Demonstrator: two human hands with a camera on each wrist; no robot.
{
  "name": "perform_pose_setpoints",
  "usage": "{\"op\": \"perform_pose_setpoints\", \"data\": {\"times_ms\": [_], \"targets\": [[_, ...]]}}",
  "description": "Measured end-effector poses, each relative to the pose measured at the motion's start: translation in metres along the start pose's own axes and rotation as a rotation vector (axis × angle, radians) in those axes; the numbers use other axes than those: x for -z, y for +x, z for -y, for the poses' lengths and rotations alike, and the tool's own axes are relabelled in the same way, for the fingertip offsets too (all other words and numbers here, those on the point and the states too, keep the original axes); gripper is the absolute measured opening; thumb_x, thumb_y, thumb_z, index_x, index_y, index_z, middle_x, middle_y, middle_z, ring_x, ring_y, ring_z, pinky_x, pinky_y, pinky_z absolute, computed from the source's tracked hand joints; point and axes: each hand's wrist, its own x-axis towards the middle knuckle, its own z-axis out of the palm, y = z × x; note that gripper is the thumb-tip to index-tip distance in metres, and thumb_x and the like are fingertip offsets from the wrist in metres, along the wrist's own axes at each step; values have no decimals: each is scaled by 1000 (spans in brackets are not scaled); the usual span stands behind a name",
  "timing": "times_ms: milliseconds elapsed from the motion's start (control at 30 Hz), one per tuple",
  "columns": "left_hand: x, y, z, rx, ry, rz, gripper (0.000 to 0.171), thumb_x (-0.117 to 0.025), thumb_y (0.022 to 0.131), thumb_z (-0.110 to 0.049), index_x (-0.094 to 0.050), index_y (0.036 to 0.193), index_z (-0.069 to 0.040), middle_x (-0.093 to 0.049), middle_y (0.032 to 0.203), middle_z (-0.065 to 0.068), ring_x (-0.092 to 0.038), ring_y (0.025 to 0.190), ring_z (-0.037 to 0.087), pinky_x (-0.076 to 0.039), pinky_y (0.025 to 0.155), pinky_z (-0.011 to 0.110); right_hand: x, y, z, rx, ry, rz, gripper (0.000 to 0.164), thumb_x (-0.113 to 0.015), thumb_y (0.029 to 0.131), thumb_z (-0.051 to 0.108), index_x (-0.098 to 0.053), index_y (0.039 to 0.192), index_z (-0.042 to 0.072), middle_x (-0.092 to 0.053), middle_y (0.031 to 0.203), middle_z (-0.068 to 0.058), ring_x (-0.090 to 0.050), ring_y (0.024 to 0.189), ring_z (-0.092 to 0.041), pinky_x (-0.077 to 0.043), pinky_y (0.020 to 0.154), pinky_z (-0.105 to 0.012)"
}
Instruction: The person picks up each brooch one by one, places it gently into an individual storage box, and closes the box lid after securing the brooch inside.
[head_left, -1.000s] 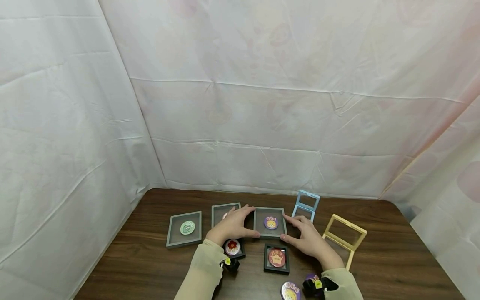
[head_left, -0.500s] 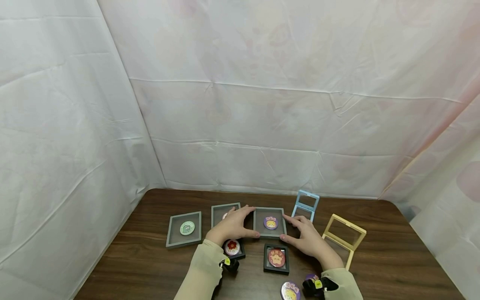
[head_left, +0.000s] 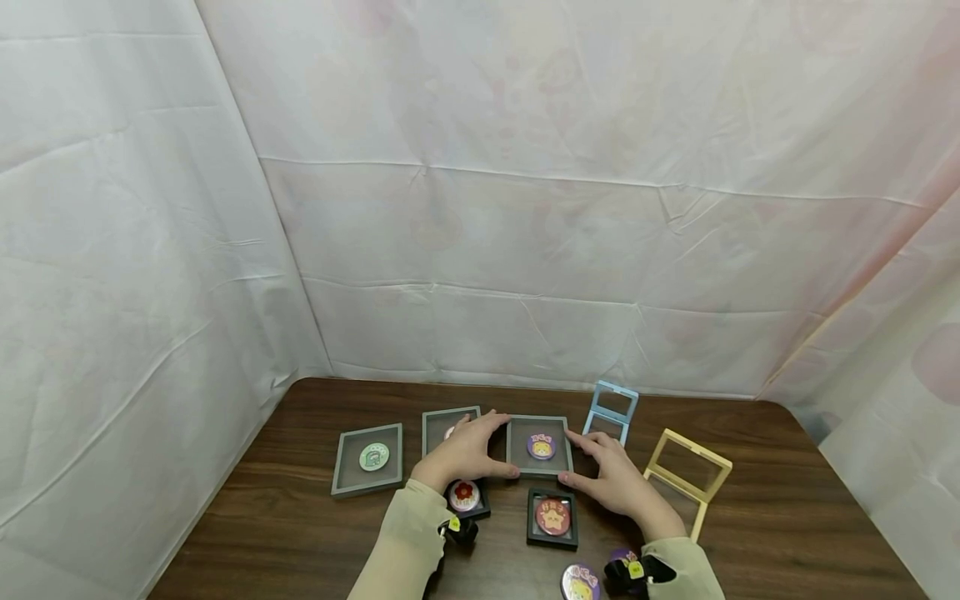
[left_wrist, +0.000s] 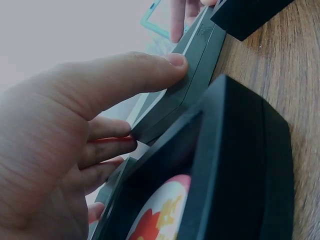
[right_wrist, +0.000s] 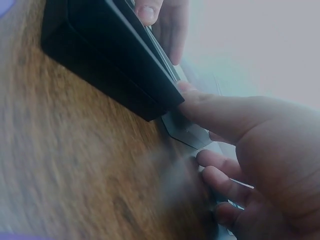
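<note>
In the head view, a grey square display case [head_left: 522, 433] lies on the table with a round purple badge [head_left: 542, 447] inside its clear film. My left hand [head_left: 465, 450] holds its left side, thumb at the near corner and fingers at the far one. On the opposite side my right hand [head_left: 611, 475] holds it the same way. The left wrist view shows the left thumb [left_wrist: 165, 67] against the case's edge. A black case [left_wrist: 245, 165] with a red-flower badge [left_wrist: 162, 210] sits under the left wrist. In the right wrist view, another black case [right_wrist: 105, 60] partly hides the grey one.
Grey cases stand at left, one with a green badge [head_left: 374, 456], another partly behind my left hand. A black case [head_left: 552, 542] with a red badge lies in front. Blue [head_left: 615, 406] and yellow [head_left: 693, 482] cases stand unfolded at right. A loose purple badge [head_left: 581, 582] lies near.
</note>
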Motion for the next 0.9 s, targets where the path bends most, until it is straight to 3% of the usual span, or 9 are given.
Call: {"op": "perform_pose_setpoints", "data": {"times_ms": [533,900], "targets": [[0,1,0,-9,12,-10,91,-86,93,-50,-47,166,-10,-44,171,14,-35,162,32,-16,131,62,-4,2,4,-16,-8,-12,80,-83,98,47,-54,162,10,-60,151,-16,-57,126,-33,-50,106,-63],[-1,1,2,-16,22,-14,91,-87,93,-48,-48,165,-8,-44,171,17,-36,161,33,-17,131,63,-4,2,5,-7,-8,-17,79,-83,98,45,-54,162,8,-61,150,-16,-56,125,-33,-49,106,-63]]}}
